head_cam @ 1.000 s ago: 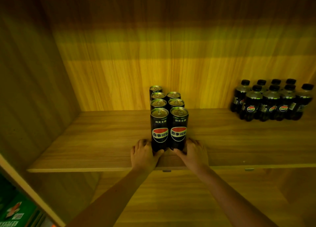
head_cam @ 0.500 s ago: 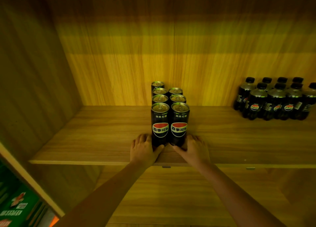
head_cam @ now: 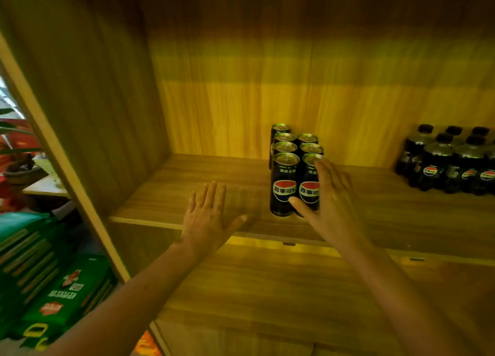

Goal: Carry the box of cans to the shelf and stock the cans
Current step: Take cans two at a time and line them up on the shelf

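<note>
Cans [head_cam: 293, 168]: upright in two rows running far along the wooden shelf [head_cam: 187, 195], near its middle.
Left hand [head_cam: 207, 216]: fingers spread flat, empty, left of the cans.
Right hand [head_cam: 330, 203]: spread open against the near right can, holding nothing.
Bottles [head_cam: 452, 162]: far right.

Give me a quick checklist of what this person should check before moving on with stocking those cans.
1. Cans upright in two tidy rows on the shelf: ok.
2. Left hand off the cans, open and empty: ok.
3. Right hand clear of the cans: not ok, its open fingers lie against the front right can.
4. Front cans back from the shelf edge: ok, a strip of board shows ahead of them.
5. Free space beside the rows, short of the bottles: ok.
6. Box with more cans: cannot tell, none in view.
</note>
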